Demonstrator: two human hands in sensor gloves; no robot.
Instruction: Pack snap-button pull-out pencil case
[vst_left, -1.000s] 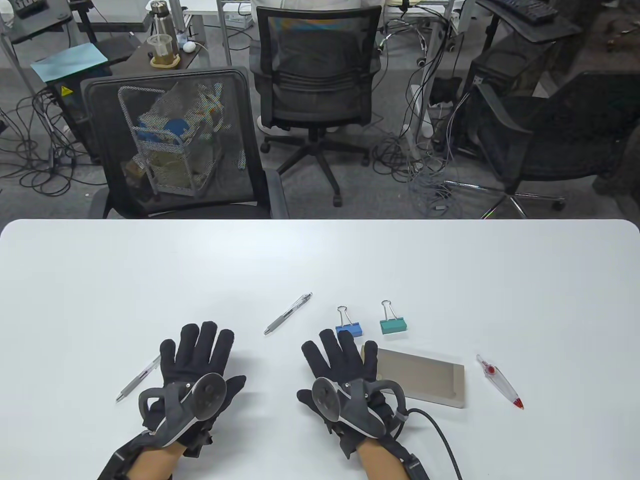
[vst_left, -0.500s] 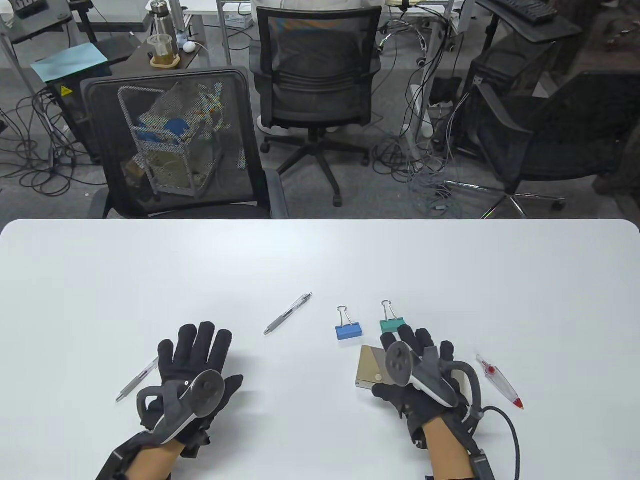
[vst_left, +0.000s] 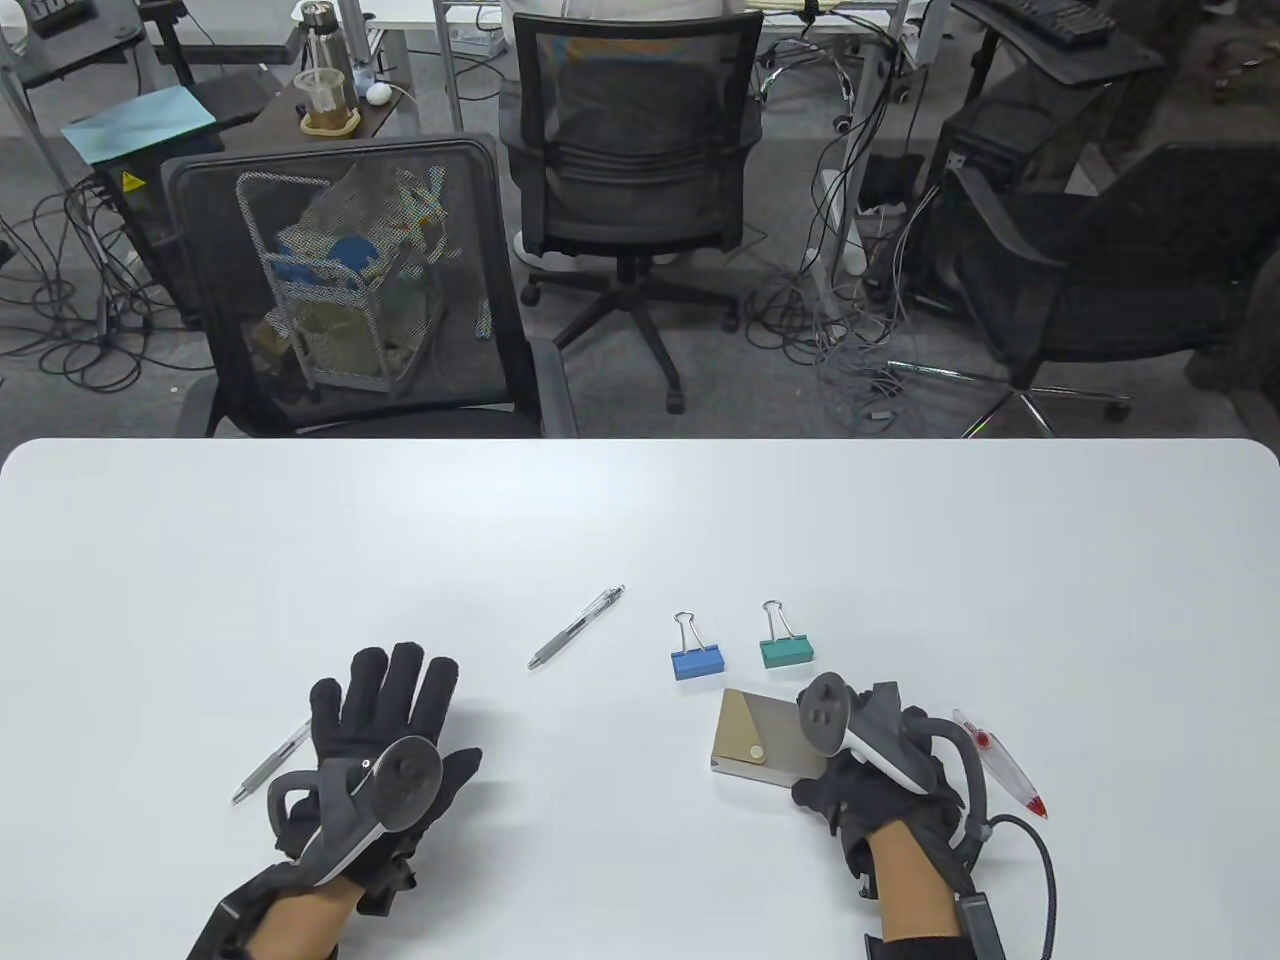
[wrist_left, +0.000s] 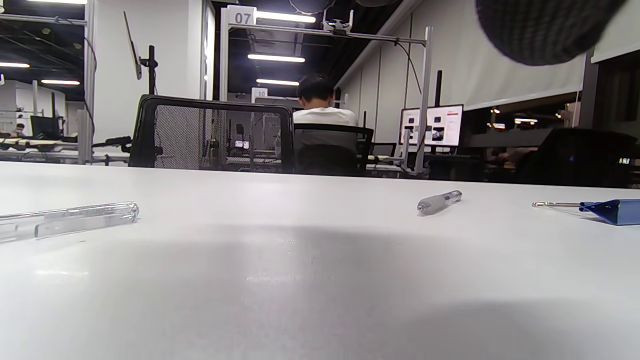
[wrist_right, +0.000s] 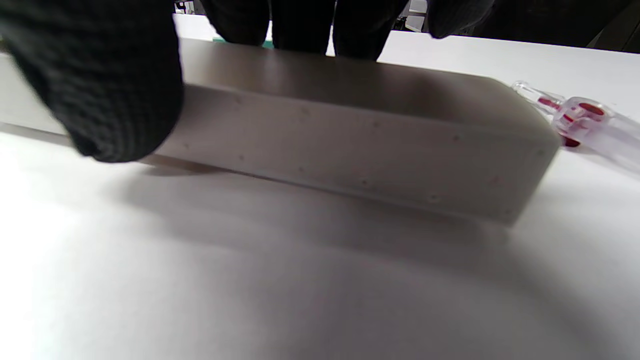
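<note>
Fingers of the right hand (vst_left: 880, 780) are wrapping the flat beige rectangular pencil case with a tan snap flap (vst_left: 760, 742): in the right wrist view the thumb (wrist_right: 107, 95) is pressing the near long wall while the other fingers are hooking over the far edge, so the hand is gripping the case. The case is lying flat on the white table (vst_left: 640, 520), near the front edge on the right side. All other positions are given relative to the case.

Just behind the case, the blue binder clip (vst_left: 697, 662) and the teal binder clip (vst_left: 787, 652) are sitting side by side. Just to its right, the clear pen with red tip and red inner parts (vst_left: 1000, 765) is lying at an angle. Behind and to its left, the grey-barrelled click pen (vst_left: 577, 627) is resting apart from everything. Well to its left, the left hand (vst_left: 375, 745) is lying flat with fingers spread, holding nothing, with the clear-barrelled pen (vst_left: 270, 762) beside its outer edge.

The step in hand appears to be securing the case before undoing the snap button (vst_left: 756, 751). Recommended practice: keep the thumb and fingers on the long walls, clear of the flap end, so the flap can lift and the inner tray can slide out. Bring the left hand across to work the snap. Avoid dragging the case into the red-tipped pen.
</note>
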